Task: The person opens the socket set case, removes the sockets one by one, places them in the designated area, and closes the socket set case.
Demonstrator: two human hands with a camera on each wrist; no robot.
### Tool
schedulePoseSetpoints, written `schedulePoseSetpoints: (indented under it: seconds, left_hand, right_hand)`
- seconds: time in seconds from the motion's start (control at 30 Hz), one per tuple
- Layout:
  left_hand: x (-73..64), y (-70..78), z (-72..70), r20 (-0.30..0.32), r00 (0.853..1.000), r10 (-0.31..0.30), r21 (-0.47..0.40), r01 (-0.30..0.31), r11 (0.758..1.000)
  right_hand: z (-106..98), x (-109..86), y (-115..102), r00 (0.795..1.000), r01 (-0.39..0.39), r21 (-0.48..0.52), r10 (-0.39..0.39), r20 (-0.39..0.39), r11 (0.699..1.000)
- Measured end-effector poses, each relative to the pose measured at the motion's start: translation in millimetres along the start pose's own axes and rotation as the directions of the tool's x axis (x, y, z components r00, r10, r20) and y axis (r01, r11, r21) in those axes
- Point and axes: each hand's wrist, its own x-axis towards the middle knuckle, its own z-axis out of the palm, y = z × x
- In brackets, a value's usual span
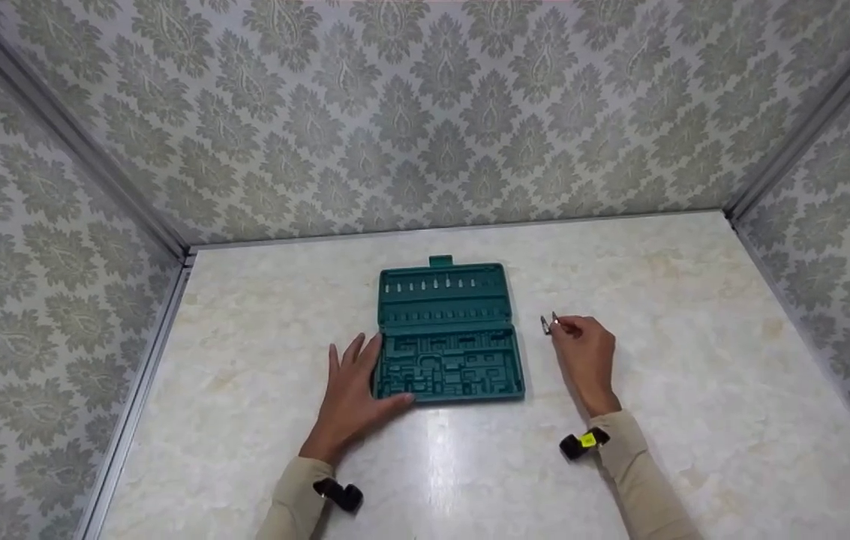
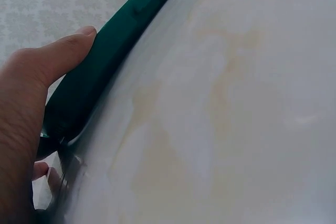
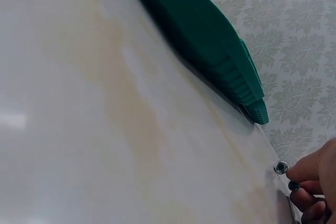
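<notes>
A dark green plastic tool case [image 1: 443,400] lies open and flat on the table. My left hand [image 1: 355,397] spans its near left corner, fingers spread along the left side and thumb on the front edge. In the left wrist view the thumb [image 2: 68,51] lies against the green wall. To the right of the case, my right hand [image 1: 586,352] pinches small metal pieces [image 1: 545,325] between thumb and fingertips. One shows as a shiny socket [image 3: 281,168] with a hollow end in the right wrist view; a darker round end [image 3: 293,185] sits among the fingers.
Several silver bits [image 1: 436,283] stand in a row in the case lid. The lower half has moulded recesses [image 1: 455,367]. A latch [image 1: 440,261] sticks out at the far edge. Patterned walls [image 1: 447,127] border the marbled table [image 1: 244,322] on the far side and both flanks.
</notes>
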Motion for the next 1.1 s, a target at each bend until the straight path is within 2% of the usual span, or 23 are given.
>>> schedulePoseSetpoints:
  seconds: [0.13, 0.4, 0.7, 0.93, 1.1]
  left_hand:
    - [-0.5, 0.3, -0.9, -0.001, 1.000, -0.011, -0.007, 0.011, 1.000]
    - [-1.7, 1.7, -1.4, -0.001, 1.000, -0.016, -0.006, 0.016, 1.000]
    - [-2.5, 1.8, -2.1, -0.003, 1.000, -0.022, -0.009, 0.022, 1.000]
    - [-3.1, 0.3, -1.7, -0.009, 1.000, -0.009, -0.012, 0.008, 1.000]
    - [-1.2, 1.7, -1.8, 0.001, 1.000, -0.013, -0.012, 0.013, 1.000]
  right_hand:
    - [-0.4, -0.4, 0.5, 1.000, 0.030, -0.001, -0.030, -0.002, 1.000]
    - [0.7, -0.5, 1.4, 1.000, 0.027, -0.011, -0.027, 0.006, 1.000]
    - [0.8, -2.3, 0.7, 0.998, 0.067, 0.011, -0.067, 0.000, 0.998]
    - [0.6, -2.0, -0.3, 0.999, 0.033, 0.036, -0.033, 0.001, 0.999]
    - [-5.7, 7.3, -8.1, 1.000, -0.003, 0.040, 0.002, 0.029, 0.999]
